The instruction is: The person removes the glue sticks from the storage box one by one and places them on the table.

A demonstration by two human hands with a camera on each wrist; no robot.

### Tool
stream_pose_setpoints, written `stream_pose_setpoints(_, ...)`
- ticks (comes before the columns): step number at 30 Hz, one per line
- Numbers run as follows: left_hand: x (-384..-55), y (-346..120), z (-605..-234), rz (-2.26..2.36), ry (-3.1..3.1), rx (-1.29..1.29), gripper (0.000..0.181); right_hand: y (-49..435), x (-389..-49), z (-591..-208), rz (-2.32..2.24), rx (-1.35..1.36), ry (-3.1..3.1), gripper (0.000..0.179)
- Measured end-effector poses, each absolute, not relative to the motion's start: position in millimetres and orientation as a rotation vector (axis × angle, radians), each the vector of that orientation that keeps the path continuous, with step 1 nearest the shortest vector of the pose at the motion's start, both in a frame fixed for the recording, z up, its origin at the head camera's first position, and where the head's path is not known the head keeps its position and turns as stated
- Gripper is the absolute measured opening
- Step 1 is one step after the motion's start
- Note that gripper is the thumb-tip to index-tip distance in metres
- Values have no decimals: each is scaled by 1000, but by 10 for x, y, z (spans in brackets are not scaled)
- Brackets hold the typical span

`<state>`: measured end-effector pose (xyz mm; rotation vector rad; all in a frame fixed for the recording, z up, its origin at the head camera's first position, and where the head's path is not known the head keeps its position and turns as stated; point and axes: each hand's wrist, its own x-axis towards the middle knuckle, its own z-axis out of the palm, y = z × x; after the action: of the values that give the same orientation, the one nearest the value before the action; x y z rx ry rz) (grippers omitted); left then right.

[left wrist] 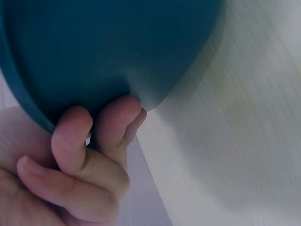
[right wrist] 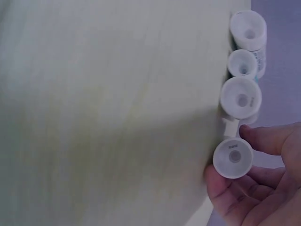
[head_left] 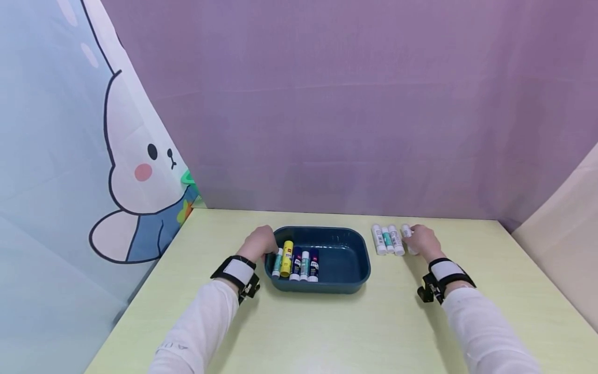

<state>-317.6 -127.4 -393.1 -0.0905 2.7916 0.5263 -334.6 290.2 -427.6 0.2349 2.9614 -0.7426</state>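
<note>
My left hand (head_left: pixel 263 243) grips the left rim of a dark blue plastic tray (head_left: pixel 344 262). In the left wrist view its curled fingers (left wrist: pixel 73 136) press on the tray's outer wall (left wrist: pixel 113 47). My right hand (head_left: pixel 423 241) pinches a white glue stick (right wrist: pixel 233 158) between thumb and fingers, at the right end of a row. Left of it lie a white glue stick (head_left: pixel 396 240), a smaller teal-labelled one (head_left: pixel 386 240) and another white one (head_left: pixel 379 239). Inside the tray, a yellow glue stick (head_left: pixel 287 258) and several dark blue and teal-labelled ones lean side by side at the left.
The pale yellow-green table (head_left: pixel 303 332) reaches back to a purple cloth (head_left: pixel 350 114). A light blue cloth with a cartoon figure (head_left: pixel 140 156) hangs at the left, and a cream cloth (head_left: pixel 565 234) at the right.
</note>
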Motion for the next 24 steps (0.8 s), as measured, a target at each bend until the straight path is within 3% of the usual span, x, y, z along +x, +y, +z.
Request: stream_pose_setpoints(24, -3187, -1271, -3934, 526, 2790, -96, 35, 2888, -3341, -4326, -747, 224, 2988, 54)
